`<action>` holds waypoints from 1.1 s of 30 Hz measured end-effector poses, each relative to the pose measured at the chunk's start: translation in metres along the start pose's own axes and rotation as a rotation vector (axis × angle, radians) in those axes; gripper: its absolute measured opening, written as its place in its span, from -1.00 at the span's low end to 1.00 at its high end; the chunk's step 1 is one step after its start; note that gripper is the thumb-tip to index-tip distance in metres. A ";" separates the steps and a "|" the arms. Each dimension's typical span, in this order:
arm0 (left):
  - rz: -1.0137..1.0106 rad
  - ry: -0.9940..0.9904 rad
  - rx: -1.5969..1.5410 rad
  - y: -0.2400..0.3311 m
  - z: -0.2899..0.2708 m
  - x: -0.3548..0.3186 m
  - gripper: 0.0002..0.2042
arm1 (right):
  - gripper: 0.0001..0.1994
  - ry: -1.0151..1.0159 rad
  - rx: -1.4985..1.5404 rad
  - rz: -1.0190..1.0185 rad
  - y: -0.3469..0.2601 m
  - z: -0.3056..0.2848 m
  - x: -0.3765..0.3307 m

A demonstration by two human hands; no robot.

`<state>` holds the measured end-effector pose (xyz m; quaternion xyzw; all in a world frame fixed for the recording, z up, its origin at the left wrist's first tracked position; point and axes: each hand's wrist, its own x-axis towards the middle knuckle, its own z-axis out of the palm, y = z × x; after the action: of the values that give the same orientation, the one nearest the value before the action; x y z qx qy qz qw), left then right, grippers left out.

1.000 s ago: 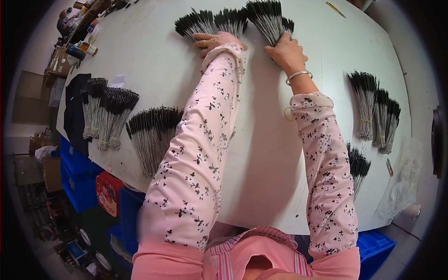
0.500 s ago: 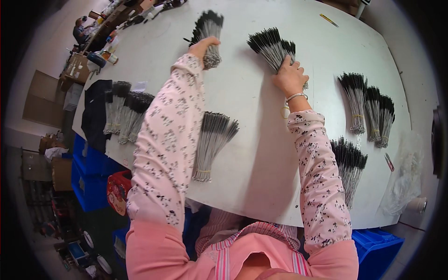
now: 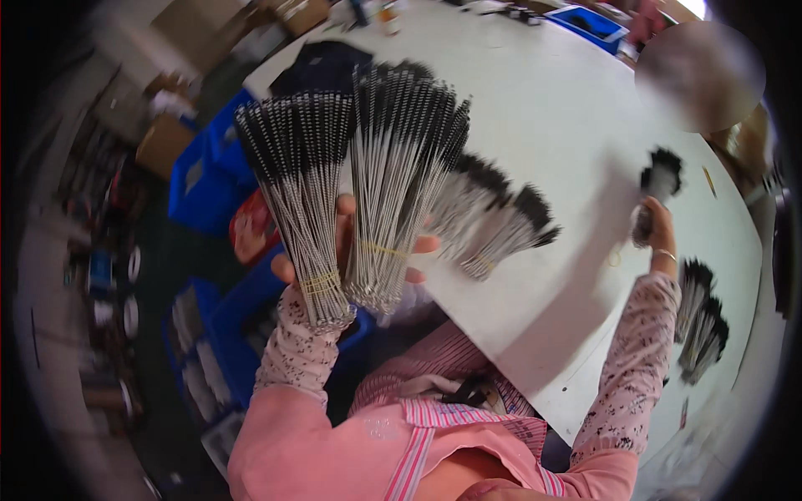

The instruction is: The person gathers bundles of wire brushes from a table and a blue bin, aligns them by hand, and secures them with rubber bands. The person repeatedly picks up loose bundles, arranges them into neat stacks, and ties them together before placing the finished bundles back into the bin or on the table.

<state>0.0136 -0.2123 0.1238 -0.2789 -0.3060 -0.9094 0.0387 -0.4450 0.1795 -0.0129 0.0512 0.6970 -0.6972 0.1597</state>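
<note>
In my left hand [image 3: 343, 224], raised at the table's left edge, are two bundles of thin twisted-wire brushes with black bristles. The left bundle [image 3: 311, 192] and the right bundle [image 3: 388, 184] each have yellow rubber bands near the lower wire ends. The wires hide most of that palm; fingertips show at the sides. Over on the right, my right hand [image 3: 662, 230] grips a smaller, blurred brush bundle [image 3: 664, 177] above the white table [image 3: 551, 108]. More brush bundles [image 3: 511, 232] lie beside the left-hand ones.
Further brush bundles [image 3: 704, 330] lie right of my right forearm. A yellow rubber band [image 3: 615, 257] and a yellow cutter [image 3: 709, 181] are on the table. Blue crates [image 3: 200, 184] stand on the left floor. A blurred person [image 3: 647, 21] and a blue tray [image 3: 587, 27] are across the table.
The view has swung left. My left hand has come from the table's far side to its left edge and now holds two banded bundles. My right hand still grips its bundle.
</note>
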 end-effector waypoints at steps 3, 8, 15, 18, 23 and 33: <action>0.205 0.141 -0.030 0.006 0.012 -0.053 -0.37 | -0.83 -0.171 0.230 -0.041 -0.019 0.021 -0.025; 0.255 0.664 0.333 0.039 0.029 -0.129 -0.40 | -0.69 -0.559 0.425 0.017 -0.029 0.006 -0.032; 0.269 1.283 1.105 0.116 0.070 -0.258 -0.43 | -0.22 -0.579 0.193 -0.104 -0.032 0.086 -0.212; -0.014 1.239 2.378 0.119 0.057 -0.319 -0.47 | -0.17 -0.690 0.154 -0.132 -0.014 0.117 -0.272; -0.915 0.822 2.688 0.112 0.035 -0.381 -0.64 | -0.14 -0.797 0.185 -0.008 0.024 0.157 -0.310; -1.317 -0.688 2.243 0.158 -0.080 -0.497 -0.91 | -0.22 -0.795 0.033 0.176 0.054 0.200 -0.347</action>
<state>0.4313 -0.4359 -0.1079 -0.1115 -0.9501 0.0964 -0.2748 -0.0710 0.0355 0.0424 -0.1606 0.5626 -0.6574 0.4749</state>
